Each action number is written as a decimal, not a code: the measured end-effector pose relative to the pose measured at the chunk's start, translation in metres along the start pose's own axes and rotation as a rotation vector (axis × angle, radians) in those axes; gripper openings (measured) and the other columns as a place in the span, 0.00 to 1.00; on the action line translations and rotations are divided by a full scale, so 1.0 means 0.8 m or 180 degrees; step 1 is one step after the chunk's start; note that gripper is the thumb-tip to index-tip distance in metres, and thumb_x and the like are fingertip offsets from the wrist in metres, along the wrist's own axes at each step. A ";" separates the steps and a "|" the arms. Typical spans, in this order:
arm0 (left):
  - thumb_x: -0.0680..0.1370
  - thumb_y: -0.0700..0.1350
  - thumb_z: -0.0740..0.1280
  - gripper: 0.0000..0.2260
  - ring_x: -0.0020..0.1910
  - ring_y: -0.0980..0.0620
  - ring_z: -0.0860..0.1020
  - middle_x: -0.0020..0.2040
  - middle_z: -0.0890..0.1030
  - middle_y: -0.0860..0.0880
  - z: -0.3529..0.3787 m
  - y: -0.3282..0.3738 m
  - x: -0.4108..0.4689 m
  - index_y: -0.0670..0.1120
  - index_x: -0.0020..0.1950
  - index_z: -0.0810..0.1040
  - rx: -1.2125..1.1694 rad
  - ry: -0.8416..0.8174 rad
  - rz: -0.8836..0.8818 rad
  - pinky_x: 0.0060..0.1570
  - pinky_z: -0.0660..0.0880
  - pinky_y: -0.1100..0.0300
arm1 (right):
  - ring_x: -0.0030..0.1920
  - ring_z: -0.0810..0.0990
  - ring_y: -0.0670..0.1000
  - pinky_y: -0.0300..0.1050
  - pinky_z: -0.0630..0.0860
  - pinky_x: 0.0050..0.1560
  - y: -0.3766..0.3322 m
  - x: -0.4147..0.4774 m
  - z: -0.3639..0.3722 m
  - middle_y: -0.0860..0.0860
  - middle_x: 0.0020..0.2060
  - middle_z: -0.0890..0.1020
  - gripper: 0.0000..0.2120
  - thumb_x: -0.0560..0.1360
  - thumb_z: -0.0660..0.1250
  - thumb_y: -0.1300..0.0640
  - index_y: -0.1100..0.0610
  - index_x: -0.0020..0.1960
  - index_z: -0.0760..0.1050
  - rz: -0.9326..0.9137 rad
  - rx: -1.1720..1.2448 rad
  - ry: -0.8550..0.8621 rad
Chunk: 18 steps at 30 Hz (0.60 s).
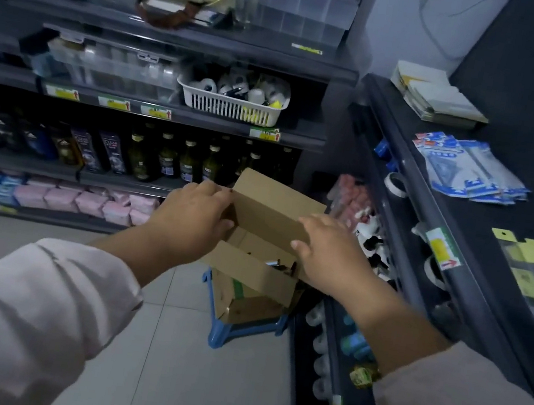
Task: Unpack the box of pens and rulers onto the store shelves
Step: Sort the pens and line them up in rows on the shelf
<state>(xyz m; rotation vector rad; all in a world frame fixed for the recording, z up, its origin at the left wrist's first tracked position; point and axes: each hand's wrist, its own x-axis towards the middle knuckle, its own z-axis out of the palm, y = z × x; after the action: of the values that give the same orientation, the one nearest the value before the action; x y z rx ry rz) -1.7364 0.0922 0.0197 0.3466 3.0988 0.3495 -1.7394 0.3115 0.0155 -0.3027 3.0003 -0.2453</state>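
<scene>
Here, left hand (198,214), right hand (332,252) (gripping box (273,208))

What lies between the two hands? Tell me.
Head view: the open cardboard box, its back flap raised, lies between left hand and right hand.

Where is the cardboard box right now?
Head view, lower centre: the cardboard box sits on a blue stool, just left of the right-side shelf unit, with the left hand and right hand holding its flaps.
</scene>
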 end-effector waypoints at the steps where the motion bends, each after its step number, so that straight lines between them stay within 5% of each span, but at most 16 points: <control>1: 0.80 0.52 0.60 0.20 0.64 0.44 0.68 0.69 0.69 0.46 0.005 -0.009 0.016 0.48 0.71 0.66 -0.0018 -0.0019 0.0014 0.62 0.66 0.50 | 0.71 0.63 0.54 0.51 0.61 0.71 0.002 0.017 0.005 0.51 0.71 0.66 0.24 0.80 0.58 0.48 0.53 0.74 0.62 0.0034 0.0031 -0.0037; 10: 0.79 0.52 0.60 0.19 0.64 0.44 0.69 0.67 0.70 0.46 0.073 -0.095 0.165 0.47 0.68 0.69 -0.0076 -0.0421 0.0301 0.61 0.68 0.49 | 0.67 0.68 0.55 0.56 0.69 0.64 0.015 0.154 0.080 0.50 0.70 0.68 0.26 0.78 0.58 0.43 0.50 0.74 0.61 0.0695 0.0158 -0.0335; 15: 0.79 0.53 0.59 0.18 0.62 0.43 0.70 0.65 0.71 0.46 0.136 -0.127 0.222 0.48 0.67 0.69 0.0028 -0.0826 0.0461 0.60 0.69 0.49 | 0.68 0.68 0.52 0.46 0.65 0.67 0.027 0.204 0.127 0.50 0.70 0.69 0.27 0.78 0.62 0.45 0.51 0.74 0.62 0.0832 0.0239 -0.0580; 18: 0.78 0.54 0.59 0.20 0.61 0.42 0.70 0.64 0.71 0.44 0.177 -0.141 0.250 0.48 0.67 0.69 0.0011 -0.0977 0.0488 0.60 0.69 0.48 | 0.67 0.68 0.51 0.40 0.65 0.58 0.041 0.231 0.156 0.51 0.69 0.70 0.27 0.78 0.63 0.47 0.53 0.74 0.62 0.0842 0.0313 -0.0735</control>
<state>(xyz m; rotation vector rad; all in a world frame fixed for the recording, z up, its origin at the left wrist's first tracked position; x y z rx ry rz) -1.9522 0.0596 -0.1388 0.5798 2.7806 0.2632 -1.9093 0.2864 -0.1311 0.0721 2.7490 -0.3065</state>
